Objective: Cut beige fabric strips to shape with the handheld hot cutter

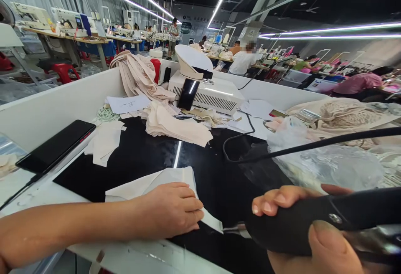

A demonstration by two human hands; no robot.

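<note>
Left hand flat, palm down, fingers together, pressing on a pale fabric piece spread over the black mat; nothing gripped. Right hand clenched round a black tool, thumb on top, fingers curled over the far side. Metal tip of the tool poking out toward the left hand, just at the fabric's near edge; whether touching it, cannot tell. Black cable running from above the right hand leftward, looping on the mat beyond both hands.

Beyond the left hand: small pale cut pieces, then a stack of folded pale fabric. Further out, a white machine with a dark phone leaning against its front. To the left of the left hand, another phone lying flat on the white ledge. Past that, a coil of cord, a paper sheet and a heap of beige cloth draped over the wall.

Above the right hand: a clear plastic bag, and behind it lace-like fabric. Far off, people seated at rows of sewing tables under strip lights.
</note>
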